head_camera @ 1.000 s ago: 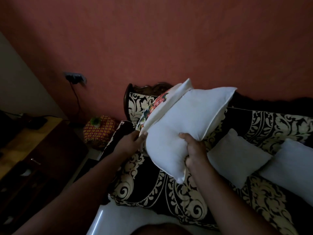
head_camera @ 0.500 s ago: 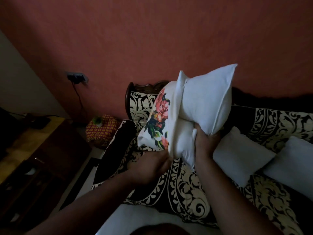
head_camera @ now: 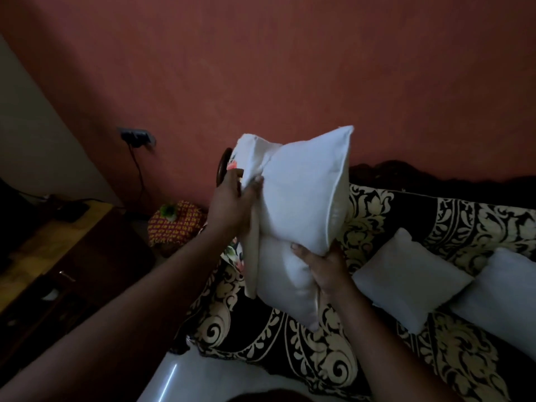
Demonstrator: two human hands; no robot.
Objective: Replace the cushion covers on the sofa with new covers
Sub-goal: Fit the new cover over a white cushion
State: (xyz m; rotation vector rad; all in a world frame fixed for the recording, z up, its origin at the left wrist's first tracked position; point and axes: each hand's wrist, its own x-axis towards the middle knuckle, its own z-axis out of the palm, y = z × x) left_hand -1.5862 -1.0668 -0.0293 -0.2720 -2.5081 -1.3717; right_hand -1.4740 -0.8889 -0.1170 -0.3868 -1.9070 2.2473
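Cushion (head_camera: 301,192) fills the middle of my view, a plain white insert held up in the air above the sofa (head_camera: 290,343), tilted with its upper corner toward the red wall (head_camera: 290,68). My left hand (head_camera: 232,204) is at its left edge, fingers curled around the rim of the floral cover (head_camera: 251,256), whose pale inner side faces me; the cover hangs as a narrow strip down the cushion's left side, with a bit of flower print showing near my wrist and another near the top. My thumb lies on the cloth where the cover meets the insert. My right hand (head_camera: 322,265) is under the cushion's waist, palm up, fingers bent and pressing into the stuffing so the insert creases there. Both hands are closed on fabric, not spread.

The sofa below wears a black and cream scroll-patterned throw. Two more bare white cushions lie on its seat to my right: a nearer cushion (head_camera: 406,282) and a far cushion (head_camera: 504,297) just beside it at the frame's edge. To my left stands a dark wooden cabinet (head_camera: 72,256), and beyond it a small stool with red patterned cloth (head_camera: 177,224) sits against the wall under a wall socket (head_camera: 135,136) with a cable hanging down.
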